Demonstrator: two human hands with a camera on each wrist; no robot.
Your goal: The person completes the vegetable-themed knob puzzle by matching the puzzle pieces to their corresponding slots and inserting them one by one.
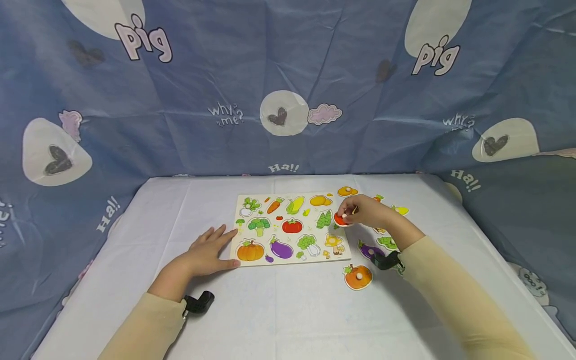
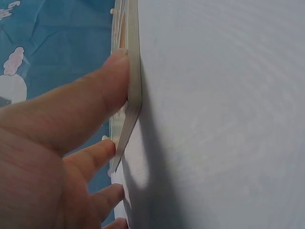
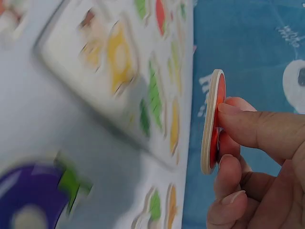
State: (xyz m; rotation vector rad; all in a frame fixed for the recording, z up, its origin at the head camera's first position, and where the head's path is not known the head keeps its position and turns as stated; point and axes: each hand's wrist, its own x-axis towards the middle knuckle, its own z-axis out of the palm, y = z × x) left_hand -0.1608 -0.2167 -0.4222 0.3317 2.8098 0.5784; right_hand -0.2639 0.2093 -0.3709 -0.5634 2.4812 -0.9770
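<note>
A pale wooden puzzle board point(image 1: 308, 231) printed with vegetables lies on the table. My left hand point(image 1: 204, 255) rests at its left end with fingers spread, the thumb point(image 2: 116, 78) touching the near edge by the corner. In my right hand point(image 1: 366, 212), thumb and fingers pinch a red tomato puzzle piece point(image 3: 210, 138) by its small knob. That piece is raised off the table, over the board's right edge in the head view, and tilted on edge in the right wrist view. The board's printed tomato point(image 1: 292, 226) lies to the left of it.
Right of the board lie several knobbed pieces: a pumpkin point(image 1: 358, 277) nearest me, an eggplant point(image 1: 368, 250), a green vegetable point(image 1: 388, 243), a corn point(image 1: 401, 210) and a potato piece point(image 1: 348, 191) at the back. A blue patterned cloth point(image 1: 288, 60) surrounds the white-covered table point(image 1: 279, 320).
</note>
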